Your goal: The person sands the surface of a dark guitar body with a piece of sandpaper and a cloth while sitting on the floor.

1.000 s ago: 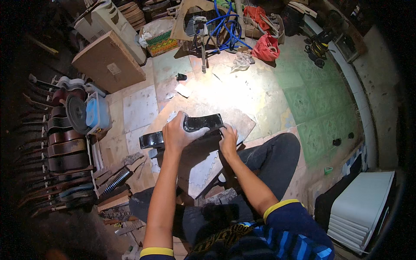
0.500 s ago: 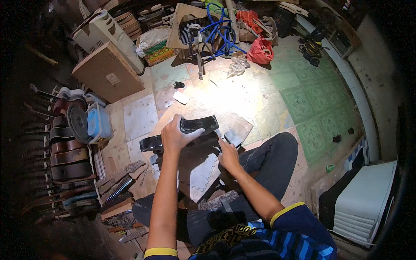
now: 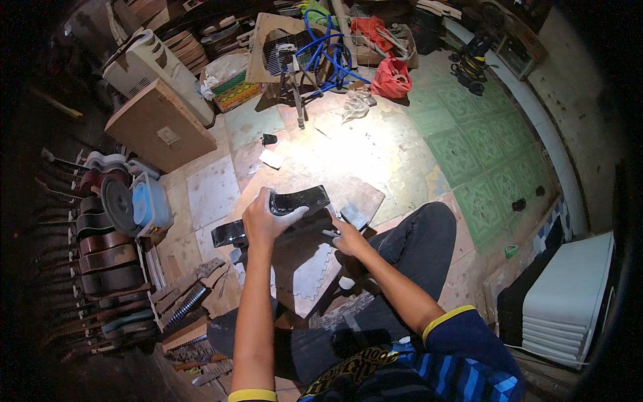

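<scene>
A glossy black piece (image 3: pixel 305 199) with curved sides, shaped like a small instrument body, is held up over my lap. My left hand (image 3: pixel 262 220) grips it from above, thumb along its near face and fingers over the far side. At its right end is my right hand (image 3: pixel 348 239), fingers bent against the shaded near side. Something small and pale shows by those fingers, too little to name. Below the piece, a light mat (image 3: pixel 307 278) with a jigsaw edge lies by my crossed legs. A grey block (image 3: pixel 354 214) sits just beyond my right hand.
Several instrument bodies (image 3: pixel 107 244) stand in a row at left beside a clear tub (image 3: pixel 157 209) with a blue container. Saws and files (image 3: pixel 184 305) lie near my left knee. A brown board (image 3: pixel 157 127), blue hose (image 3: pixel 345 67) and red bag (image 3: pixel 390 79) are farther off. A white appliance (image 3: pixel 559 301) stands right.
The view has shifted slightly. My right hand has moved a little down along the black piece's near side, while my left hand keeps its grip.
</scene>
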Demonstrator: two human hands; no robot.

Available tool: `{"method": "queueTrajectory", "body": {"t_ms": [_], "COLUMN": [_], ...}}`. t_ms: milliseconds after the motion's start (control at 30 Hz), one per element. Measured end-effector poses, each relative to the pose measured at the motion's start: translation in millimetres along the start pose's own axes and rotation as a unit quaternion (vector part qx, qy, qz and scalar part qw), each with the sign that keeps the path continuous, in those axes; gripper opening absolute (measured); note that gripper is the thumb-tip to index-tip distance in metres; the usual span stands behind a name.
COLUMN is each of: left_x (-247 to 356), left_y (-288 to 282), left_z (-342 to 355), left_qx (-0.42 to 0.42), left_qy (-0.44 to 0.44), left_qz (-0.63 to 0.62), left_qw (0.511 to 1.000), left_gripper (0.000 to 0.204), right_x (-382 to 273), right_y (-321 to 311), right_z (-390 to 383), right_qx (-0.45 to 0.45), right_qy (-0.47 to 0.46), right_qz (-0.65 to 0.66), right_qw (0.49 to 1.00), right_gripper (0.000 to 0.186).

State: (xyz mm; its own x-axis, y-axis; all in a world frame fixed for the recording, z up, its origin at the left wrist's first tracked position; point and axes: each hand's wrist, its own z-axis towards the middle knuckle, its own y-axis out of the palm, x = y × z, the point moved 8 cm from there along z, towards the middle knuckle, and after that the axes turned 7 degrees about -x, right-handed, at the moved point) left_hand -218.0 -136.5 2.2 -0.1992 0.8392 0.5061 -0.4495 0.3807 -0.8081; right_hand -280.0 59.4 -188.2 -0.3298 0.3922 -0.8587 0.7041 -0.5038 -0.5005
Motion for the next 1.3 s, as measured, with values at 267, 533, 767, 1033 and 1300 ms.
{"method": "queueTrajectory", "body": {"t_ms": [267, 533, 767, 1033, 1300], "left_x": [5, -5, -10, -3, -14], "left_y": [3, 4, 2, -4, 0], "left_z": [1, 5, 4, -15, -6], "left_qx": [-0.001, -0.026, -0.020, 0.026, 0.014], "left_qy": [0.001, -0.037, -0.133, -0.189, -0.213], "left_qz": [-0.009, -0.008, -0.032, -0.002, -0.009], "left_qw": [1.000, 0.999, 0.990, 0.982, 0.977], "left_gripper": [0.064, 0.065, 0.068, 0.069, 0.072], "right_x": [12, 37, 9, -27, -49], "right_y": [-12, 0, -15, -49, -8], "right_z": [17, -52, -40, -7, 17], "right_qx": [-0.052, -0.044, 0.088, 0.182, 0.189], "right_qy": [0.034, 0.131, 0.043, -0.011, -0.152], "right_qz": [-0.094, -0.066, -0.053, -0.088, -0.173], "right_qw": [0.994, 0.988, 0.994, 0.979, 0.955], "right_gripper": [0.092, 0.037, 0.039, 0.041, 0.048]}}
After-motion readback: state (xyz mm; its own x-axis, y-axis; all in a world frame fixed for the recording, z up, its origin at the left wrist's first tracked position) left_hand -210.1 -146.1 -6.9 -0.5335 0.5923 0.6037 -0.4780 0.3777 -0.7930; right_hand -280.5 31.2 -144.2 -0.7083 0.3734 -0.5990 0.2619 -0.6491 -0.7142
